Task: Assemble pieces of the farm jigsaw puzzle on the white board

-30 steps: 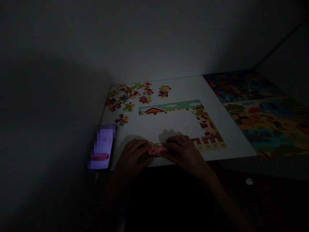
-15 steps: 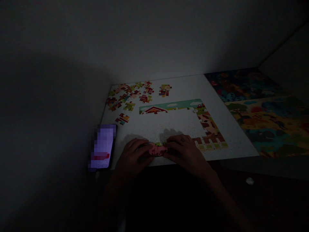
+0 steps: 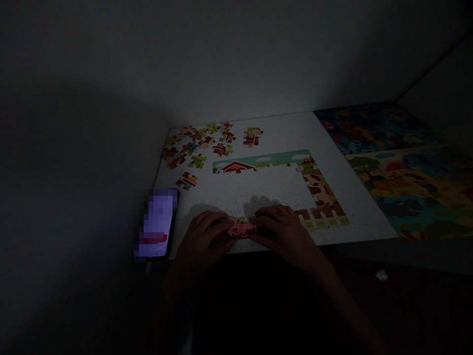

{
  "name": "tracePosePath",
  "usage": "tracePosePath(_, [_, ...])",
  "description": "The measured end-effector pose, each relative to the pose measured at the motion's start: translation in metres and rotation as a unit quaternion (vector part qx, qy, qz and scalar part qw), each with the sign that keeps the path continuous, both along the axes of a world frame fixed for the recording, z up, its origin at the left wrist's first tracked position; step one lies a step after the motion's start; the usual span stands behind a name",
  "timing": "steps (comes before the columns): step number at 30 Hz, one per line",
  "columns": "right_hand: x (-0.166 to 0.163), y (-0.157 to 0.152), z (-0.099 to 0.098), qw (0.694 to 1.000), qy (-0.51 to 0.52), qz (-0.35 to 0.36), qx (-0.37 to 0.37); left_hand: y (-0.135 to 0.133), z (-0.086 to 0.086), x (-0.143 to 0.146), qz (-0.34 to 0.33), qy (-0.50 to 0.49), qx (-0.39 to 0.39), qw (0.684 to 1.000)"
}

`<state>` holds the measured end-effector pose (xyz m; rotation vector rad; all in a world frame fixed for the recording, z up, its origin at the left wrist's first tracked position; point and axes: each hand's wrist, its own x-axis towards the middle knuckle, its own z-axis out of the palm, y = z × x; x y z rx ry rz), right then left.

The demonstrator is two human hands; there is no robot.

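Observation:
Near the front edge of the white table (image 3: 281, 195), pink jigsaw puzzle pieces (image 3: 242, 229) with some green along the top lie between my two hands. My left hand (image 3: 205, 235) grips their left end with curled fingers. From the other side, my right hand (image 3: 283, 229) has its fingers closed on the right end. Whether the pieces are fully interlocked is too dark to tell. Beyond my hands is a partly joined puzzle border (image 3: 273, 160): sky and a red barn roof along the top, a cow down the right side, a white fence at the bottom right.
Loose puzzle pieces (image 3: 195, 140) are heaped at the far left, with a small cluster (image 3: 253, 136) to their right. A lit phone (image 3: 158, 224) stands at the left edge. Two finished picture puzzles, a dark one (image 3: 373, 128) and an animal scene (image 3: 414, 190), cover the right side.
The view has shifted very slightly. Both hands keep the same hold on the pink pieces, and nothing else has visibly moved.

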<state>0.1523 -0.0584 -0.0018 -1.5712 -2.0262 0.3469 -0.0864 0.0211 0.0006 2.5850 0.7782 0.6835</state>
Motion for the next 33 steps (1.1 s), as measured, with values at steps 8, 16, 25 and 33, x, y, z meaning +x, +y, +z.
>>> tracePosePath(8, [0.0001,0.0004,-0.0009,1.000,-0.010,-0.001,0.009,-0.0021,-0.0014,-0.0015,0.013,0.004,-0.010,1.000])
tracePosePath(16, [-0.0002,0.0000,0.0004,1.000,-0.004,0.002,0.001,-0.0018,0.0009,-0.0016,0.002,0.010,0.000,1.000])
tracePosePath(25, [-0.0007,0.0002,0.0006,1.000,-0.006,-0.002,-0.001,-0.0026,0.0025,-0.0011,0.002,0.017,-0.003,1.000])
tracePosePath(33, [-0.0004,0.0004,-0.0003,1.000,-0.006,-0.001,0.005,-0.0033,0.0033,-0.0002,0.000,0.010,0.005,1.000])
